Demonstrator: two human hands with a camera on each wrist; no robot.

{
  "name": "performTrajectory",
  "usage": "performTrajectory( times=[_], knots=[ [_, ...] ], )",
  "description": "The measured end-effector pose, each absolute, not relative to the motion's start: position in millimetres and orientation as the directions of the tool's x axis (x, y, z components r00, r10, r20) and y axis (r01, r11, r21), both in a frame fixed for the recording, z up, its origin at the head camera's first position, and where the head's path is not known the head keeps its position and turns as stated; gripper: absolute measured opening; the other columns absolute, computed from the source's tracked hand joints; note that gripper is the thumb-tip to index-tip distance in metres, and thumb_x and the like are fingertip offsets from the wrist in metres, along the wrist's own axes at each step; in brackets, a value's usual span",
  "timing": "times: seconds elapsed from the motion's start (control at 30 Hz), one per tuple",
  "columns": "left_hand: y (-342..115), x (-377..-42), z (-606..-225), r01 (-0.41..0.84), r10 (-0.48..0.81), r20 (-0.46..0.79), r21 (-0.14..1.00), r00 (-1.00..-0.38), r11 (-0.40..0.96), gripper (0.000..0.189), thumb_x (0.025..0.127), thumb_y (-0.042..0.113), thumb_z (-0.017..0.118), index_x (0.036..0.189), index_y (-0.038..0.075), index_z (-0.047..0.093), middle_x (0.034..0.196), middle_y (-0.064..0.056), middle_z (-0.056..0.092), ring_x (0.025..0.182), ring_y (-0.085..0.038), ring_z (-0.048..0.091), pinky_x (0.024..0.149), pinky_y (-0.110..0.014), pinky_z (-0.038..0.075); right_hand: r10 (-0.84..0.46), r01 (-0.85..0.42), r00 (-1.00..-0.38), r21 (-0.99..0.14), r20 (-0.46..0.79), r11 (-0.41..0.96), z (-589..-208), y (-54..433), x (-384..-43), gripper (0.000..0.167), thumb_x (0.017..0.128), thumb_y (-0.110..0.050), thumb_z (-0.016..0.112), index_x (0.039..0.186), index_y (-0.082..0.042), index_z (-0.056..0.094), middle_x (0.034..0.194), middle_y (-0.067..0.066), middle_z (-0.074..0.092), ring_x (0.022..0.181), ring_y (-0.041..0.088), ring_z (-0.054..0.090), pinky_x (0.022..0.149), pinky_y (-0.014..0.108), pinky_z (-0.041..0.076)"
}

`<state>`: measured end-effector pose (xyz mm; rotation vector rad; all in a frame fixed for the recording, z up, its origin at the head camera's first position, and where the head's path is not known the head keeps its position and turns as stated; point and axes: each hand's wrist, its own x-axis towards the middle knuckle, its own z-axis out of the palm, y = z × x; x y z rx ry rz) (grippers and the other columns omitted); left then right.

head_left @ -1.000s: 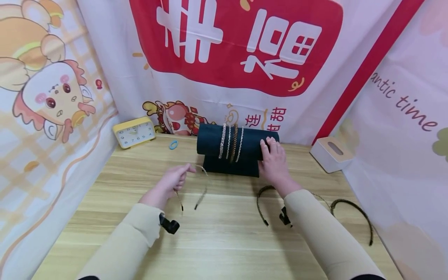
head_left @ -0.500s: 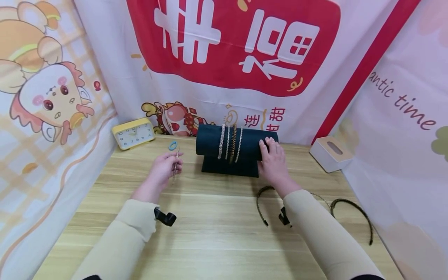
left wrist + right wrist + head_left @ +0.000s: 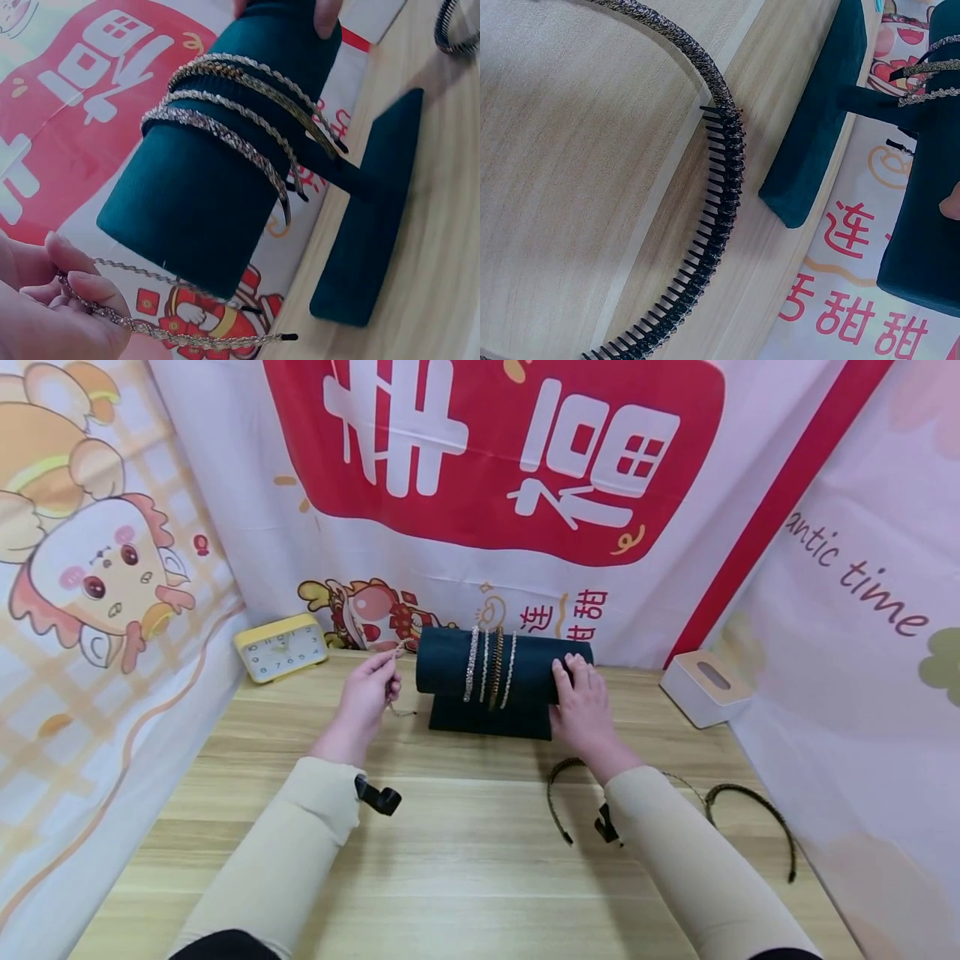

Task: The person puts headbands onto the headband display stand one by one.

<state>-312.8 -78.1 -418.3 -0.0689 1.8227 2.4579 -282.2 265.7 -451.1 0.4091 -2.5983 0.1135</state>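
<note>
In the head view, my left hand [image 3: 366, 693] pinches a thin silvery headband beside the left end of a dark green roll display stand [image 3: 442, 662]. In the left wrist view, both black-tipped legs of this braided headband [image 3: 180, 335] point toward the roll, its left end close by. Several headbands sit around the roll's middle, among them a sparkly silver headband [image 3: 470, 668] and a gold headband [image 3: 496, 670]. My right hand [image 3: 587, 703] rests on the right end of the roll, its fingers over the top.
A toothed headband [image 3: 553, 797] and a dark headband [image 3: 783, 827] lie on the wooden table [image 3: 480, 877], by my right forearm. A yellow clock [image 3: 281, 647] stands at the back left, a tissue box [image 3: 705, 689] at the right. A cloth backdrop [image 3: 495, 543] hangs behind.
My left hand first drew the headband left and back from in front of the stand, turning it. Now it has moved right, beside the roll's left end. My right hand stays on the roll.
</note>
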Motion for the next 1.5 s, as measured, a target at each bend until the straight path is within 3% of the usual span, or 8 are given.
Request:
performTrajectory(
  times=[0.27, 0.47, 0.63, 0.77, 0.93, 1.1, 1.3, 1.5],
  knots=[
    [-63, -323, -411, -0.079, 0.073, -0.053, 0.905, -0.996, -0.418, 0.042, 0.104, 0.008, 0.048, 0.145, 0.005, 0.049, 0.082, -0.002, 0.058, 0.069, -0.008, 0.056, 0.062, -0.018, 0.045, -0.263, -0.302, -0.838, -0.005, 0.479, 0.953, -451, 267, -282, 0.070, 0.085, -0.017, 0.073, 0.145, 0.001, 0.039, 0.145, 0.026, 0.032, 0.135, 0.044, 0.029, 0.112, 0.054, 0.024],
    [-44, -328, -406, -0.061, 0.113, -0.013, 0.900, -0.993, -0.431, 0.042, 0.104, 0.006, 0.046, 0.146, 0.003, 0.048, 0.078, 0.001, 0.060, 0.066, -0.007, 0.061, 0.065, -0.019, 0.050, -0.268, -0.311, -0.825, -0.003, 0.498, 0.950, -453, 268, -283, 0.070, 0.084, -0.016, 0.073, 0.144, 0.001, 0.041, 0.144, 0.026, 0.033, 0.134, 0.044, 0.031, 0.111, 0.055, 0.025],
    [-26, -329, -408, -0.024, 0.136, 0.036, 0.908, -0.990, -0.419, 0.040, 0.104, 0.005, 0.047, 0.144, 0.000, 0.049, 0.082, -0.003, 0.065, 0.072, -0.010, 0.068, 0.082, -0.030, 0.056, -0.277, -0.315, -0.816, 0.011, 0.507, 0.949, -453, 268, -283, 0.070, 0.083, -0.016, 0.074, 0.143, 0.001, 0.041, 0.143, 0.026, 0.034, 0.133, 0.045, 0.032, 0.110, 0.055, 0.027],
    [-12, -325, -404, 0.028, 0.065, 0.055, 0.933, -0.996, -0.360, 0.035, 0.100, 0.001, 0.055, 0.134, -0.004, 0.058, 0.096, -0.015, 0.068, 0.082, -0.016, 0.071, 0.089, -0.037, 0.054, -0.280, -0.316, -0.819, 0.013, 0.501, 0.949, -451, 268, -282, 0.071, 0.083, -0.017, 0.074, 0.144, 0.001, 0.040, 0.144, 0.026, 0.033, 0.134, 0.044, 0.031, 0.111, 0.055, 0.026],
    [1, -321, -397, 0.161, -0.034, 0.159, 0.983, -0.987, -0.083, 0.033, 0.093, -0.003, 0.064, 0.126, -0.005, 0.063, 0.115, -0.022, 0.063, 0.101, -0.024, 0.065, 0.090, -0.031, 0.052, -0.279, -0.315, -0.817, 0.015, 0.505, 0.949, -450, 268, -283, 0.071, 0.083, -0.016, 0.074, 0.144, 0.001, 0.040, 0.143, 0.026, 0.034, 0.134, 0.044, 0.031, 0.111, 0.055, 0.026],
    [-5, -317, -398, 0.337, 0.053, 0.335, 0.904, -0.941, 0.262, 0.045, 0.094, -0.004, 0.060, 0.138, 0.002, 0.056, 0.132, -0.017, 0.057, 0.123, -0.028, 0.053, 0.105, -0.038, 0.042, -0.281, -0.314, -0.820, 0.019, 0.499, 0.949, -450, 267, -283, 0.070, 0.084, -0.016, 0.073, 0.143, 0.001, 0.041, 0.143, 0.026, 0.034, 0.134, 0.043, 0.031, 0.111, 0.055, 0.026],
    [-30, -316, -411, 0.521, 0.277, 0.470, 0.537, -0.838, 0.663, 0.053, 0.093, -0.002, 0.061, 0.144, 0.002, 0.049, 0.147, -0.015, 0.047, 0.139, -0.032, 0.036, 0.116, -0.043, 0.026, -0.276, -0.312, -0.827, 0.009, 0.491, 0.950, -450, 265, -283, 0.070, 0.084, -0.016, 0.073, 0.143, 0.001, 0.040, 0.143, 0.026, 0.033, 0.134, 0.044, 0.031, 0.110, 0.055, 0.026],
    [-41, -319, -425, 0.600, 0.478, 0.423, 0.225, -0.770, 0.768, 0.068, 0.092, 0.009, 0.068, 0.151, 0.000, 0.035, 0.157, -0.018, 0.029, 0.146, -0.032, 0.021, 0.115, -0.047, 0.027, -0.263, -0.290, -0.836, 0.019, 0.482, 0.957, -450, 265, -283, 0.071, 0.084, -0.017, 0.074, 0.144, 0.000, 0.040, 0.144, 0.026, 0.032, 0.134, 0.043, 0.030, 0.111, 0.054, 0.026]
  ],
)
